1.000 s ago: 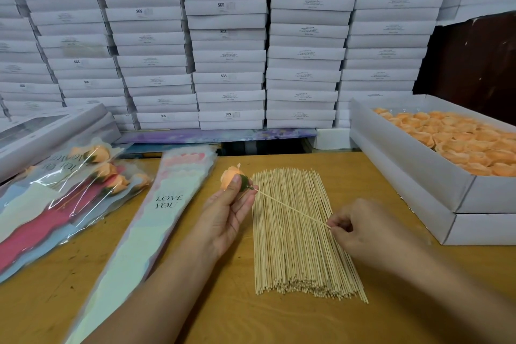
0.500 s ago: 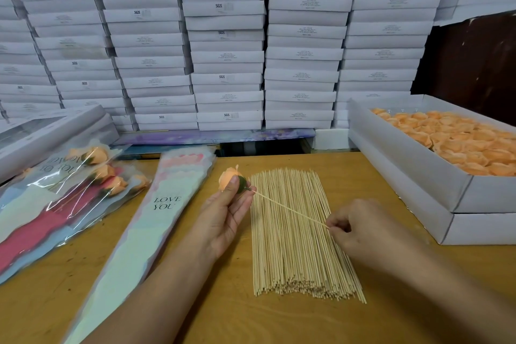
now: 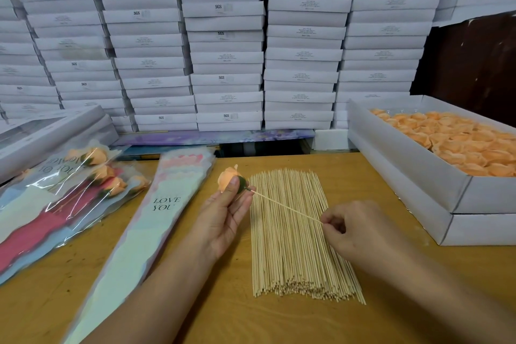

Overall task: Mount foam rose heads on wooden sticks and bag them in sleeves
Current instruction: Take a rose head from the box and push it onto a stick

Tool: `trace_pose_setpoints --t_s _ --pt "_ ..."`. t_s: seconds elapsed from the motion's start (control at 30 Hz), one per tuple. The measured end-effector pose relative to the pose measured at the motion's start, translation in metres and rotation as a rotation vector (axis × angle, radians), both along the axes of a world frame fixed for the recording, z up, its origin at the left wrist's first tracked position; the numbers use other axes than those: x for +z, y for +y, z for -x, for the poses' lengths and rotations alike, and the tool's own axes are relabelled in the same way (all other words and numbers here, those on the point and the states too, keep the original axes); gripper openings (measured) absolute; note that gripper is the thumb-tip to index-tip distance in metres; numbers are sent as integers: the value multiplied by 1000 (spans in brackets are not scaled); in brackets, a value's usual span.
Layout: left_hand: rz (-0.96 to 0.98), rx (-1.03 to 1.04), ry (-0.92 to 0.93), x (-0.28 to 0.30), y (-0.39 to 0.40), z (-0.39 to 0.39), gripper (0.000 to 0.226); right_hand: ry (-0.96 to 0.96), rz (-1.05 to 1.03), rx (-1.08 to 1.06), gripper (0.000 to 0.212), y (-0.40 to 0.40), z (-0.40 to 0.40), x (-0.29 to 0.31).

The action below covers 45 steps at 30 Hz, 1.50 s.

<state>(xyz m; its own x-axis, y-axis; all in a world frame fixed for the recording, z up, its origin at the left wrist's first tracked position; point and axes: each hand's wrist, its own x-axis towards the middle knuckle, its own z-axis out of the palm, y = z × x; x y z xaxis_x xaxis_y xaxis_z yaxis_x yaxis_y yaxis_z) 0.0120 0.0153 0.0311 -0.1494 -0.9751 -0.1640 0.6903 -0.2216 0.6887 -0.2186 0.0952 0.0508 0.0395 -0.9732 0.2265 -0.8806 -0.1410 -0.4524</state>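
Note:
My left hand (image 3: 223,213) pinches an orange foam rose head (image 3: 225,179) with a green base, held above the table. A thin wooden stick (image 3: 287,207) runs from the rose's base down to my right hand (image 3: 351,227), which pinches its lower end. Both hands hover over a flat pile of wooden sticks (image 3: 296,237) on the wooden table (image 3: 212,313). A stack of "LOVE YOU" sleeves (image 3: 145,229) lies to the left of my left hand. Several bagged roses (image 3: 67,193) lie at the far left.
An open white box of orange rose heads (image 3: 458,145) stands at the right on another white box (image 3: 418,198). Stacks of white boxes (image 3: 226,45) fill the wall behind the table. A flat white box (image 3: 53,131) sits at the back left.
The hands have hardly moved; the rose head and stick stay in the same grip, shifted only slightly.

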Motion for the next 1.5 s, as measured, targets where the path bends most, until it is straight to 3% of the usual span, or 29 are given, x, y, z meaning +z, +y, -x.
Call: trace_pose_setpoints --t_s 0.17,0.63,0.83,1.0,1.2,1.5 --pt "-12 18 32 -2 -1 0 62 -17 62 -25 8 0 -1 -3" --pt "-3 -12 65 -5 -4 -2 49 210 153 29 27 2 -5 -13" --pt "-21 -8 51 -6 -4 -1 50 185 129 -1 27 -2 -2 -15" --pt "-23 84 66 -2 -6 -1 48 104 177 -25 14 1 -3 -12" --pt "-19 109 87 0 -3 -4 43 235 288 -46 14 5 -3 -10" --pt "-30 78 93 -1 -1 -2 45 285 262 -20 23 5 3 -7"
